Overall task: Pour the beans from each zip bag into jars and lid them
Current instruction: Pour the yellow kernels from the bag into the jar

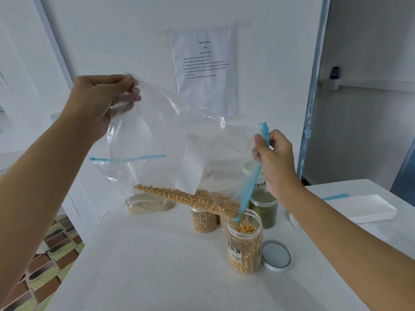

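A white table [157, 265] stands against a white wall, where a printed sheet [206, 70] is taped well above and behind the open jar [244, 250]. Over that jar a person holds a clear zip bag [157, 135] on a slant. The left hand [98, 102] pinches the bag's closed corner, high and to the left of the jar. The right hand [276, 160] is clamped on the blue zip strip [249, 189] just above the jar, steering the bag's mouth down to the rim. Yellow kernels [190, 198] lie banked along the bag's low edge and feed into the jar, which looks nearly full.

The jar's lid [276, 255] lies flat just to its right. Behind it stand a jar of green beans [263, 209] and a jar of pale beans [204, 221]. A second bag of grain [148, 206] lies further back to the left.

The likely trouble is overflow: plenty of kernels remain, so lifting the left hand too sharply could send them over the rim. Neither hand steadies the jar, so a nudge from the bag could shift it or tip it.
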Available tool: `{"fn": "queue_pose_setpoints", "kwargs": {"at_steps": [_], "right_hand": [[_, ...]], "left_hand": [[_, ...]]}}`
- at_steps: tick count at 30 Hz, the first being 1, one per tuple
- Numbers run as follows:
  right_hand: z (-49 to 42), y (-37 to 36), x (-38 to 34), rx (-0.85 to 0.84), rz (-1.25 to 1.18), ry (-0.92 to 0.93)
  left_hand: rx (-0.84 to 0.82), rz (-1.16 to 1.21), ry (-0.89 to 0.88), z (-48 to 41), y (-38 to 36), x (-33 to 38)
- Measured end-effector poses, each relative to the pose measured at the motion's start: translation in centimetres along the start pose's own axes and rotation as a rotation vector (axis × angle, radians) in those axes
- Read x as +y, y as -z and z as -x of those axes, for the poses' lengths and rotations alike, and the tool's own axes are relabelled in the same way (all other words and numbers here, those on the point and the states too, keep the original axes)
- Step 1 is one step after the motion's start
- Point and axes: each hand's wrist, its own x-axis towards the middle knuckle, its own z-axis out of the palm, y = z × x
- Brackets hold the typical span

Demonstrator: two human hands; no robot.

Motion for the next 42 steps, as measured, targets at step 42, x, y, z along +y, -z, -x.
{"fn": "queue_pose_setpoints", "kwargs": {"at_steps": [42], "right_hand": [[-0.05, 0.47, 0.05, -0.033, 0.021, -0.018]], "left_hand": [[0.0, 0.001, 0.012, -0.12, -0.29, 0.36]]}}
